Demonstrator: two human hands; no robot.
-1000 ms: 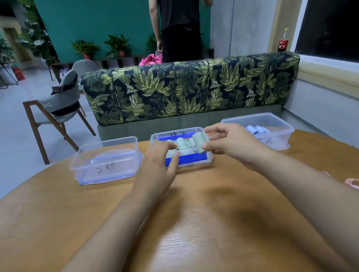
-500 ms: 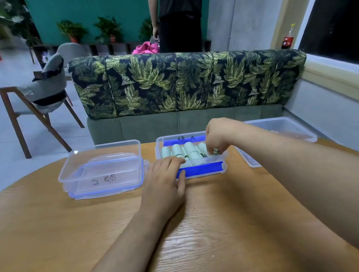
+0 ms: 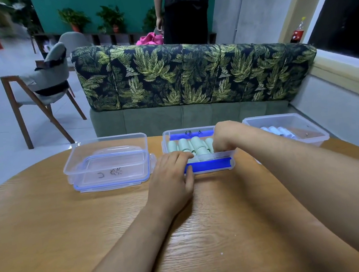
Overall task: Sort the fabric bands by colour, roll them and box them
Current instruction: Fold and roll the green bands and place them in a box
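Three clear plastic boxes stand in a row at the far side of the wooden table (image 3: 85, 231). The middle box (image 3: 207, 165), with blue clips, holds several pale green rolled bands (image 3: 183, 145) standing side by side. My right hand (image 3: 226, 136) reaches into its right end, fingers curled down around a green roll, fingertips hidden behind the rim. My left hand (image 3: 171, 177) rests flat against the box's front left corner, fingers straight. The right box (image 3: 285, 116) contains several pale blue rolls (image 3: 279, 131). The left box (image 3: 109, 138) has no bands in it and sits on a lid.
Behind the table stands a leaf-patterned sofa (image 3: 190, 76), with a person (image 3: 185, 11) standing beyond it. A wooden chair (image 3: 39, 87) is at the left on the floor. A window ledge runs along the right.
My right hand carried a green roll from above the table into the middle box and stays there. My left hand settled on the box's front rim. The camera tilted and moved closer.
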